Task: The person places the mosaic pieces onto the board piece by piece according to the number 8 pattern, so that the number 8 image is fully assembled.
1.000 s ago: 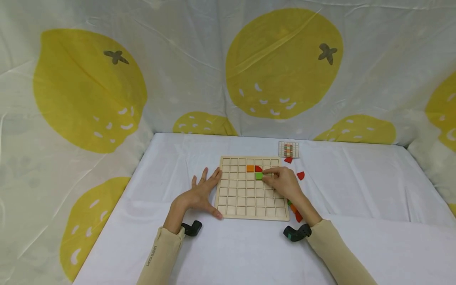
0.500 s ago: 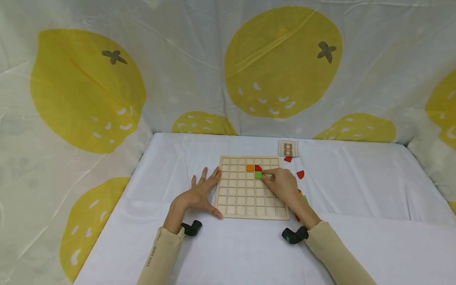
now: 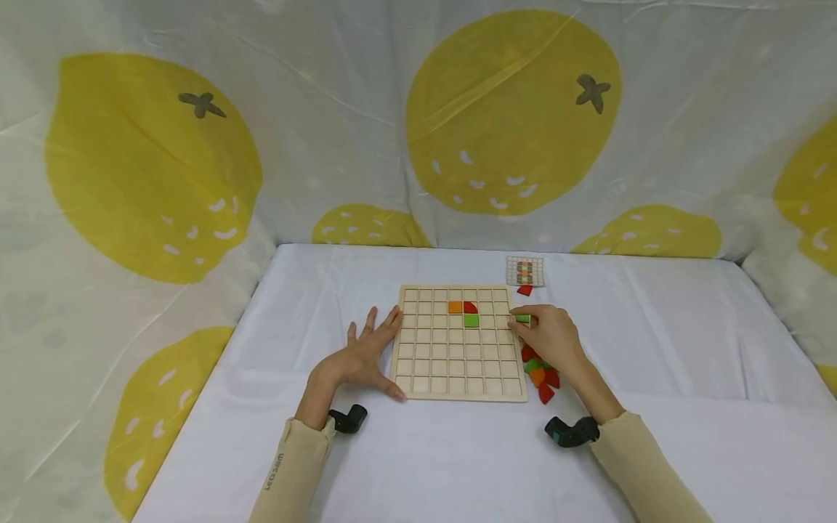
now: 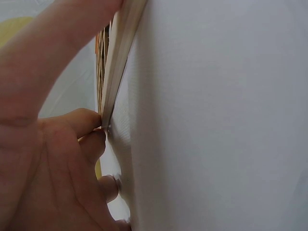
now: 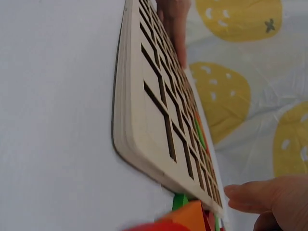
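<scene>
My left hand [image 3: 358,361] spreads along the left side of the wooden grid board [image 3: 418,396], fingertips at its edge and thumb at the lower-left corner. The left wrist view shows those fingertips against the board's side [image 4: 115,77]. In the upper cells sit an orange square [image 3: 455,307], a red quarter-round piece [image 3: 470,307] and, below it, a green square [image 3: 471,320]. My right hand [image 3: 552,338] hovers at the board's right edge, thumb and index apart. Another green piece [image 3: 523,318] shows in the gap between them. In the right wrist view, its index finger [image 5: 248,191] points toward the board.
Right of the board lies a heap of red, orange and green pieces [image 3: 538,373], partly under the right hand. A small pattern card [image 3: 525,272] lies behind the board's right corner, with a red piece [image 3: 524,290] below it. A lemon-print cloth [image 3: 366,145] hangs behind the table.
My right hand has moved right, off the green square to the board's edge, uncovering the heap. The loose red piece farther right is now hidden by the hand. My left hand stays in place.
</scene>
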`<move>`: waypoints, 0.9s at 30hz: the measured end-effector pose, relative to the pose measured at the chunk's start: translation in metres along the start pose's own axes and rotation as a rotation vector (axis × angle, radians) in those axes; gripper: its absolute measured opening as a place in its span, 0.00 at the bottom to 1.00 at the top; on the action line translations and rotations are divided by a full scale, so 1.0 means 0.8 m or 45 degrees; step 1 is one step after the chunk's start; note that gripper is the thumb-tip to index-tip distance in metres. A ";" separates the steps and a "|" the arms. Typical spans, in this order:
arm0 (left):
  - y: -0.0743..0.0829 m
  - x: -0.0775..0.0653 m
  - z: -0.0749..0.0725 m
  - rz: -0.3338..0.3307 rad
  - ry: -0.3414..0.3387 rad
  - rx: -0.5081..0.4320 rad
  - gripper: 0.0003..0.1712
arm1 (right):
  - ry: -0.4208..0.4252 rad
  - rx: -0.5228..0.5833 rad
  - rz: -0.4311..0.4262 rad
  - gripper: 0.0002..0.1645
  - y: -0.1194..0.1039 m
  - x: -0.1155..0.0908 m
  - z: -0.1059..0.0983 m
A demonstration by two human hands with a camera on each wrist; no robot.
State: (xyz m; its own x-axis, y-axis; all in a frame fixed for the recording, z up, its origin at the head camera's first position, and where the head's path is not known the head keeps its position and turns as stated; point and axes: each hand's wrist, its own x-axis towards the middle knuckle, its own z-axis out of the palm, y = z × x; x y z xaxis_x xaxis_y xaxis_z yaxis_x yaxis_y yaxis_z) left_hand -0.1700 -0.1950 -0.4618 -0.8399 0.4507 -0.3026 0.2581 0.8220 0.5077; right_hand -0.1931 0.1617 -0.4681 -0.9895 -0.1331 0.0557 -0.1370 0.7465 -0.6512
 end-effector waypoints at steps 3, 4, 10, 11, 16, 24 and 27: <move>-0.001 -0.001 0.000 -0.002 -0.002 -0.012 0.86 | 0.006 -0.009 0.040 0.20 0.009 -0.003 -0.012; -0.001 -0.001 0.000 0.003 0.002 -0.018 0.86 | 0.009 -0.008 0.050 0.20 0.012 -0.004 -0.016; 0.000 0.000 0.000 -0.006 -0.002 -0.007 0.87 | 0.065 -0.005 0.047 0.19 0.027 -0.005 -0.040; 0.001 0.000 0.000 -0.009 -0.005 -0.001 0.87 | 0.072 -0.003 0.043 0.19 0.030 -0.005 -0.043; 0.001 -0.001 0.000 -0.006 -0.004 -0.005 0.87 | 0.054 0.026 0.037 0.19 0.041 -0.004 -0.053; 0.002 -0.002 -0.001 -0.002 0.005 -0.006 0.85 | -0.031 0.042 0.096 0.22 0.055 -0.004 -0.059; 0.004 -0.003 -0.002 -0.005 0.007 -0.004 0.85 | -0.054 0.045 0.109 0.23 0.059 -0.002 -0.058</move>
State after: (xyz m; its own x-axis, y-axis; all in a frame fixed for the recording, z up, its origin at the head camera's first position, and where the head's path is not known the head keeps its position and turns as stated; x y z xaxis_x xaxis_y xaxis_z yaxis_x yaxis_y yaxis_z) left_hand -0.1679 -0.1942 -0.4586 -0.8435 0.4455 -0.3002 0.2533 0.8226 0.5091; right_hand -0.1997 0.2272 -0.4636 -0.9946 -0.0980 -0.0328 -0.0499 0.7331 -0.6782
